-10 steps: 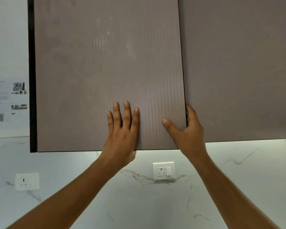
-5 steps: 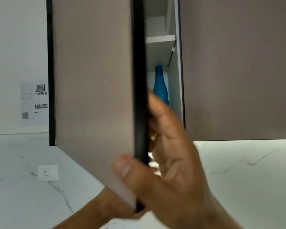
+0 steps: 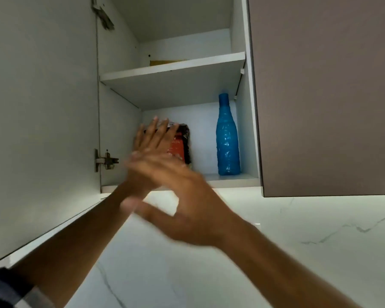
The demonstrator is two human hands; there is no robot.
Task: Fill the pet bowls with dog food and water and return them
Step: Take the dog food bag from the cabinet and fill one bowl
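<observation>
Fetching supplies: the left hand (image 3: 152,143), fingers (image 3: 159,126) spread, reaches the dark red-labelled food bag (image 3: 180,145) left of the tall blue plastic bottle (image 3: 227,138) on the cupboard's lower shelf (image 3: 231,180), the empty right hand (image 3: 187,196) open below; gripping the bag likely comes next.

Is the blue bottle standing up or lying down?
Standing up. The blue bottle sits on its base on the bottom cupboard shelf, neck pointing up.

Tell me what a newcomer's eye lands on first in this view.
The blue bottle stands upright at the right of the open cabinet's lower shelf, the brightest thing in view. Left of it on that shelf, a dark and red food bag is partly hidden by the left hand, fingers spread, reaching towards it. The right hand, blurred and open, is nearer the camera.
</observation>
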